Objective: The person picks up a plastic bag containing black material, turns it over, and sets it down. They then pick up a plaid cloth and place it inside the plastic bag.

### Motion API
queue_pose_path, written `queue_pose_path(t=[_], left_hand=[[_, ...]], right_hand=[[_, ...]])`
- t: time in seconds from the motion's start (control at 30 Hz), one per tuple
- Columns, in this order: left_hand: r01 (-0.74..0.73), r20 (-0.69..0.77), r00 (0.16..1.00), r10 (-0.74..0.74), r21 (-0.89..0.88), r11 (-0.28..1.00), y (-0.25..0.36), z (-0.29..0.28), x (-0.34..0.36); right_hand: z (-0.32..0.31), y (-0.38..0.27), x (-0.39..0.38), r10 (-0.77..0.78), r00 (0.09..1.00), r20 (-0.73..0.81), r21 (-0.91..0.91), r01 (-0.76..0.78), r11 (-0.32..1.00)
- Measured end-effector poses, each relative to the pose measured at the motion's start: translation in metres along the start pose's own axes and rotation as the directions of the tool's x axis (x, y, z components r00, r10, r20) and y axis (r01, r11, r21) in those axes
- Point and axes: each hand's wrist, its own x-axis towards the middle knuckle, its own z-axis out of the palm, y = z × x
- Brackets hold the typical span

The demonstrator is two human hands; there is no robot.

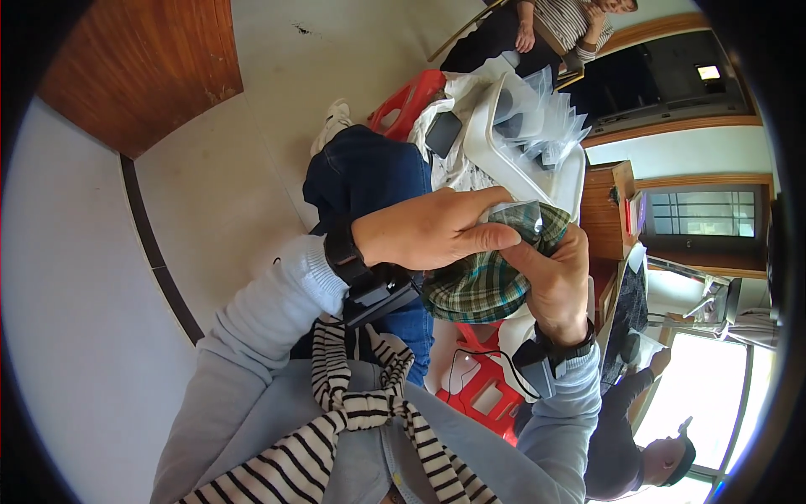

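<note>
A green, yellow and dark plaid cloth is bunched up in front of me above my lap. At its upper end lies a piece of clear plastic, with the plaid showing through. My left hand reaches over from the left, closed, thumb pressed down at the plastic's edge. From the right, my right hand is closed around the cloth's other side, its fingers curled and its thumb against the plastic. Both thumbs nearly meet. Parts of the fingers are hidden behind the cloth. Each wrist carries a strapped dark device.
Beyond my hands a white plastic tray holds several clear plastic bags. Beside it a dark flat box rests on white cloth. Red plastic stools stand near my legs. One person sits at upper right; another works at lower right.
</note>
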Motion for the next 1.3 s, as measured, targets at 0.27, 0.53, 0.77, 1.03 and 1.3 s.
queue_pose_path(t=[0.27,0.53,0.77,1.03,1.3], left_hand=[[0.075,0.090,0.993,-0.071,-0.042,0.996,0.012,-0.006,0.006],[0.058,0.122,0.991,-0.053,-0.039,0.998,0.005,-0.004,0.010],[0.019,0.044,0.999,-0.016,-0.064,0.998,-0.003,0.000,0.011],[0.061,0.067,0.996,-0.057,-0.062,0.996,-0.002,-0.002,0.010],[0.029,0.046,0.999,-0.024,-0.114,0.993,0.007,-0.003,0.007]], right_hand=[[-0.008,0.005,-0.001,0.013,0.999,-0.039,0.146,-0.008,0.989],[-0.015,0.011,-0.001,0.047,0.999,-0.012,0.277,-0.042,0.960],[-0.021,0.018,0.000,0.042,0.999,0.007,0.328,-0.042,0.944],[-0.024,0.019,0.000,0.054,0.998,0.017,0.386,-0.056,0.921],[-0.030,0.021,-0.003,0.057,0.998,0.031,0.371,-0.064,0.926]])
